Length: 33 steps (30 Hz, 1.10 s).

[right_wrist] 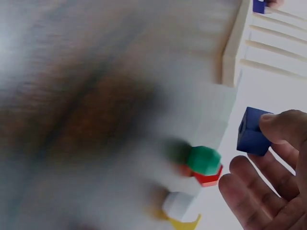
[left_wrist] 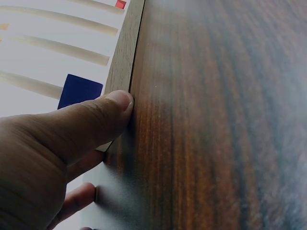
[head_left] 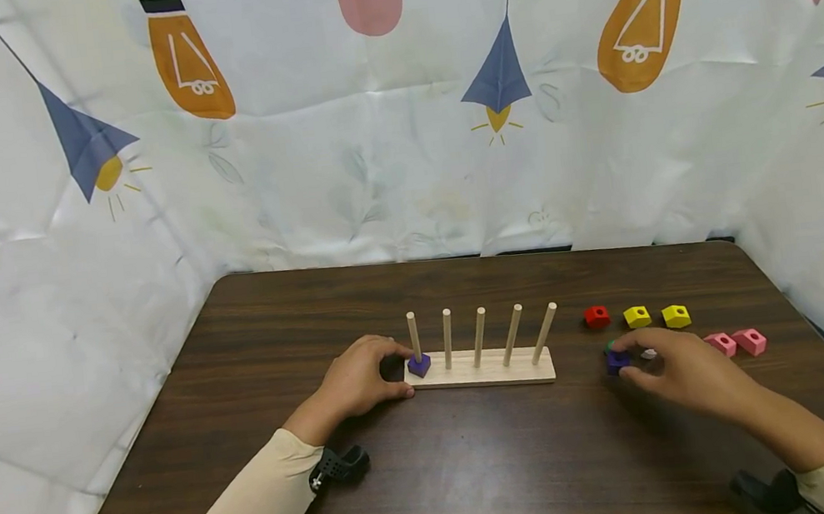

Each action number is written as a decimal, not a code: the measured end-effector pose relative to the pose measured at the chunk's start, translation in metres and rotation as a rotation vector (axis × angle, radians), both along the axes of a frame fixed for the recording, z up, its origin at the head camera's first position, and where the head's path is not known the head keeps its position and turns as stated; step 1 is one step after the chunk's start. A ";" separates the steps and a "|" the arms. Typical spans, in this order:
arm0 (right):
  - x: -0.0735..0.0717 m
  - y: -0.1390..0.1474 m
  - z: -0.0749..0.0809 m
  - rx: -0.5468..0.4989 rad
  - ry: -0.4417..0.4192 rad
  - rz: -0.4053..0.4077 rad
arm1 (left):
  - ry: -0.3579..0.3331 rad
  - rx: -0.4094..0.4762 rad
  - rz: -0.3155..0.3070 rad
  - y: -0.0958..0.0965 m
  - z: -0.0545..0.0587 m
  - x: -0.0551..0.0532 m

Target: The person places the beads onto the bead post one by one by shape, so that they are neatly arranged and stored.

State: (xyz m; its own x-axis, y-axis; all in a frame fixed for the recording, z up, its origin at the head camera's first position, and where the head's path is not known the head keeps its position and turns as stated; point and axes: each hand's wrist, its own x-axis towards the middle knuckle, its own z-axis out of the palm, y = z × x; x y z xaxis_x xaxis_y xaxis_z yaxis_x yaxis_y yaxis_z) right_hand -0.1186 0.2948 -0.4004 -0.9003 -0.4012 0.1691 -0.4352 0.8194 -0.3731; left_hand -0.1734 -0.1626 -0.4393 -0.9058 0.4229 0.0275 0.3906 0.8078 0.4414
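My left hand (head_left: 359,381) grips the left end of a wooden peg board (head_left: 485,377), thumb on its front edge. Several upright pegs stand in a row on the board. Around the leftmost peg, at its foot, sits a purple-blue block (head_left: 419,366). Off to the right of the board, my right hand (head_left: 683,367) pinches another purple-blue block (right_wrist: 253,136), raised off the table in the right wrist view. A hole shows in one of its faces. Near that hand are a green block (right_wrist: 204,160) and a whitish block (right_wrist: 177,205).
Behind the right hand lie a red block (head_left: 597,317) and two yellow blocks, one a yellow block (head_left: 676,316) farther right. Two pink blocks (head_left: 750,341) lie beyond the knuckles. Patterned white cloth (head_left: 373,169) hangs around the dark wooden table (head_left: 472,468).
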 end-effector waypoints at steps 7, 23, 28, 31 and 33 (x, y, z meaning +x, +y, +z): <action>-0.006 -0.008 0.017 -0.030 0.100 0.055 | -0.011 -0.004 0.006 0.000 0.000 0.000; -0.017 -0.022 0.055 -0.074 0.262 0.161 | -0.016 -0.001 0.009 0.000 0.001 0.000; -0.018 -0.026 0.068 -0.069 0.275 0.186 | -0.012 -0.001 0.008 0.000 0.001 0.001; -0.019 -0.028 0.074 -0.084 0.279 0.194 | -0.006 0.005 0.005 0.000 0.001 0.001; -0.020 -0.030 0.078 -0.096 0.288 0.209 | -0.006 0.007 0.004 0.000 0.001 0.001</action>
State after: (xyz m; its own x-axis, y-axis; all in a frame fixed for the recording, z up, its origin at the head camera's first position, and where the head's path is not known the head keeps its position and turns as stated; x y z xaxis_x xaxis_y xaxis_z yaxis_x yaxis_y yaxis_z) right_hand -0.1391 0.2651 -0.3226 -0.7105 -0.5413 0.4496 -0.6879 0.6687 -0.2822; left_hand -0.1724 -0.1627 -0.4387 -0.9074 0.4194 0.0246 0.3848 0.8062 0.4495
